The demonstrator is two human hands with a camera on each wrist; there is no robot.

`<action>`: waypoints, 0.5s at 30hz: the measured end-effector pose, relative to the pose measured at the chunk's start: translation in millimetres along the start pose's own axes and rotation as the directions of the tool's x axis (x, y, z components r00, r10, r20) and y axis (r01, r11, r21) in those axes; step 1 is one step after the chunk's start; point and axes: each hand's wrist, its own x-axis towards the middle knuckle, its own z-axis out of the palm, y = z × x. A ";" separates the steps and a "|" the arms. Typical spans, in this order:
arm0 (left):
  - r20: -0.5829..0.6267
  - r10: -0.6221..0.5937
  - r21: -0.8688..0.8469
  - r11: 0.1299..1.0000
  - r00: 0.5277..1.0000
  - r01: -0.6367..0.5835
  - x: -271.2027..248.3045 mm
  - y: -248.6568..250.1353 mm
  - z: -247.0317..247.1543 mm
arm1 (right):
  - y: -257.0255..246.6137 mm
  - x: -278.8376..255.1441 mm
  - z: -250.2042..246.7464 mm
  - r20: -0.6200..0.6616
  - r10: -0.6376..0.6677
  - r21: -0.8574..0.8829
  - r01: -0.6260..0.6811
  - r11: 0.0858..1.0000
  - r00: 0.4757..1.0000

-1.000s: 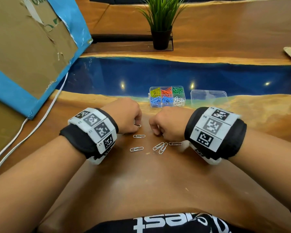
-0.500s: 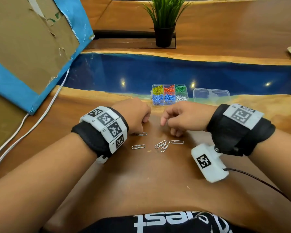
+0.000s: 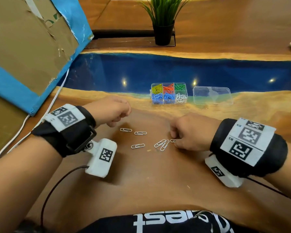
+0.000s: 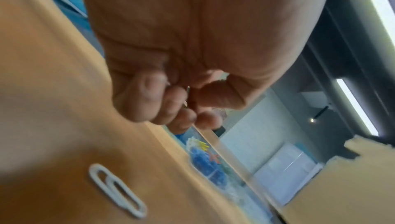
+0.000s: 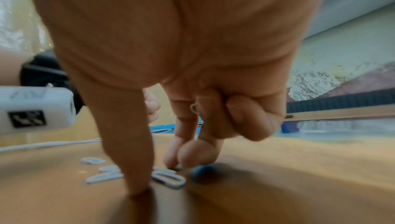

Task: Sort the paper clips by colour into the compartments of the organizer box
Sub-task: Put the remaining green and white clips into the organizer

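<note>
Fingers (image 5: 136,168) of right hand (image 3: 190,132) pinch a white clip (image 3: 174,140); left hand (image 3: 111,110) seemingly clutches clips.

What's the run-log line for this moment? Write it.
right hand pinching white paper clip on table | left hand curled, contents unclear | organizer box open | lid beside

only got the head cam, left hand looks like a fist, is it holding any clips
observer: Left wrist view: the left hand pinches a thin metal sliver, apparently a paper clip; blurred.
operator: and the right
observer: The right hand has a tucked white clip against its curled fingers.
operator: fingertips doing what
observer: Its fingertips are down at a loose white clip on the table.
</note>
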 end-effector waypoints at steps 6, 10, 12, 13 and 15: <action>0.016 0.090 0.667 0.741 0.996 -0.077 -3.3 -12.6 1.0 | -7.5 1.6 1.2 0.023 -0.036 -0.161 0.040 0.986 0.999; 0.042 0.130 0.739 0.663 0.991 -0.118 -4.6 -6.2 6.4 | -10.9 -0.6 -0.4 0.041 -0.042 -0.209 0.050 0.977 0.998; 0.060 0.132 0.758 0.639 0.989 -0.131 -5.2 -2.8 8.6 | -10.9 -0.6 -2.8 0.020 -0.053 -0.163 0.056 0.985 0.998; 0.067 0.129 0.758 0.638 0.989 -0.134 -5.0 -2.0 9.7 | -9.6 -0.3 -4.6 0.020 -0.043 -0.091 0.044 0.995 0.999; 0.080 0.106 0.755 0.643 0.991 -0.130 -4.6 -1.2 11.4 | -4.2 3.9 -7.5 0.052 -0.003 0.145 -0.005 0.989 0.999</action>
